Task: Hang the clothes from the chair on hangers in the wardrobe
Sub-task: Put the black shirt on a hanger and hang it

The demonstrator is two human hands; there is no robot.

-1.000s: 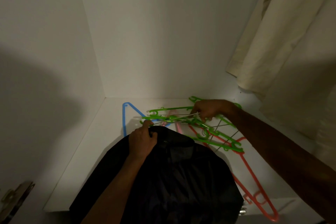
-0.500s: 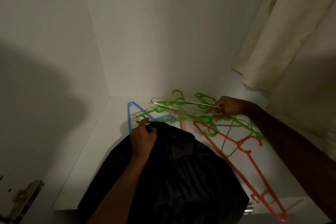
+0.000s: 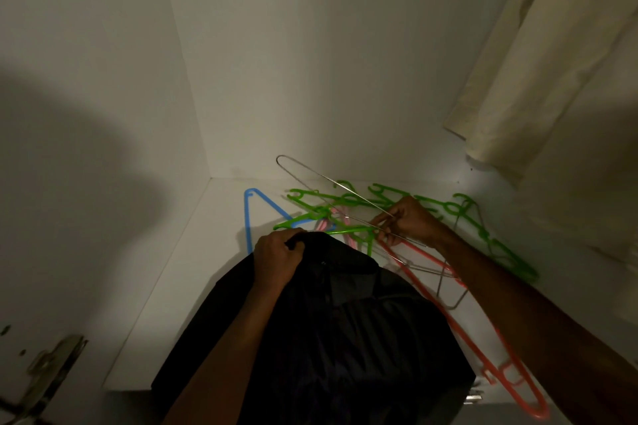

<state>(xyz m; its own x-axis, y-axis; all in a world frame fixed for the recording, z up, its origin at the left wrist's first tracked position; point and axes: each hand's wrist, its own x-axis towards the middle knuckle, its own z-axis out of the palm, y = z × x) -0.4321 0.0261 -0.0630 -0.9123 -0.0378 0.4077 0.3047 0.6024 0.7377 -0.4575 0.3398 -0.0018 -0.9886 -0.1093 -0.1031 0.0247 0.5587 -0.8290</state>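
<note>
— The hands? 
— The left hand (image 3: 276, 260) grips the black garment's (image 3: 331, 331) collar; the right hand (image 3: 411, 221) pinches a wire hanger (image 3: 331, 183), lifted off the wardrobe shelf (image 3: 193, 269).
— What's in the wardrobe?
— Green hangers (image 3: 345, 200), a blue hanger (image 3: 248, 214), a red hanger (image 3: 466, 342), possibly a pink one, and a cream cloth (image 3: 552, 55) hanging at the right.
</note>
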